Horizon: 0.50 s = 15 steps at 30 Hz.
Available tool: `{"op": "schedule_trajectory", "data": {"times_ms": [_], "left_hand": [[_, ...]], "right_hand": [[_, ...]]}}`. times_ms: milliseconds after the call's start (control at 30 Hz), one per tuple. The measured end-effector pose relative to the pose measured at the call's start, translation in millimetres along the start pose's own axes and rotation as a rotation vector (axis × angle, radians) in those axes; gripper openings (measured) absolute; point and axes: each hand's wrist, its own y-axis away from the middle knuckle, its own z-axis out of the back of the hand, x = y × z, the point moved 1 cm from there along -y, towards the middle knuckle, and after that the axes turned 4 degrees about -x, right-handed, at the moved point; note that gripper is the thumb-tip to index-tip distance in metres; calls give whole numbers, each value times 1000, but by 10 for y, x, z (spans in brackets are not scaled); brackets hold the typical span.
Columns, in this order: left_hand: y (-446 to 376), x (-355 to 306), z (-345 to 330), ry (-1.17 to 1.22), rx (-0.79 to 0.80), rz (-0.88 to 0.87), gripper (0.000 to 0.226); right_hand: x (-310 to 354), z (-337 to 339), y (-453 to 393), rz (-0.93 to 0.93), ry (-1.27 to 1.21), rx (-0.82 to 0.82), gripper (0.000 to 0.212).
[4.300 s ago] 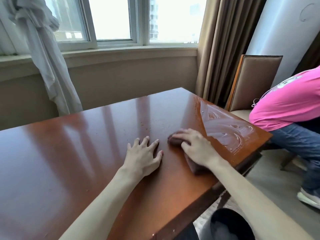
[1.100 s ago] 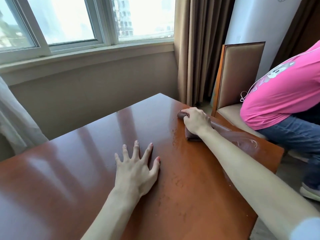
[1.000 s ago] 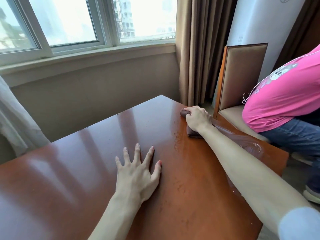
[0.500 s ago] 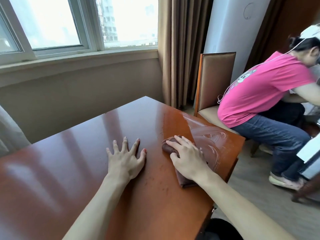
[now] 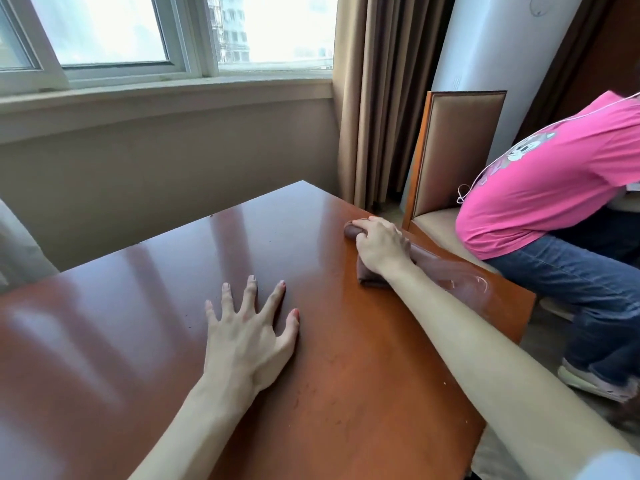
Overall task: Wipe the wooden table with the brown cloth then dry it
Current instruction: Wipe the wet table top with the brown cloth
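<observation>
The brown cloth [image 5: 367, 274] lies bunched under my right hand [image 5: 381, 245], right of centre in the frame, at the far right edge of the wooden table [image 5: 145, 306]; my fingers curl over its front fold, gripping it. My left hand [image 5: 247, 336] rests flat at lower centre, fingers spread and released, well apart from the cloth. The tabletop is glossy reddish wood; a wet, streaky smear [image 5: 464, 277] shines just right of the soft, folded cloth.

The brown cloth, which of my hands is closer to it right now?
Right. Your right hand rests on the brown cloth by the table's far right edge; your left hand lies flat nearer you, apart from it.
</observation>
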Motion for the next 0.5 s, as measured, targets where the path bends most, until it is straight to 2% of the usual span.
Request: {"op": "schedule_trajectory", "data": {"times_ms": [133,233,367,500], "left_hand": [[-38,7,-35,-7,-15,14,72],[-44,-1,-16,-10,-1,19,70],[-31,-14,45,-2,24,19,67],[-29,-29,97,25,44,20,66]], "right_hand": [[-8,-86,-500,-29,-33,-23,44],[3,-102,-567,-32,-33,-21,43],[-31,-32,-205,28,-11,-9,43],[-62,145,506,106,3,61,46]]}}
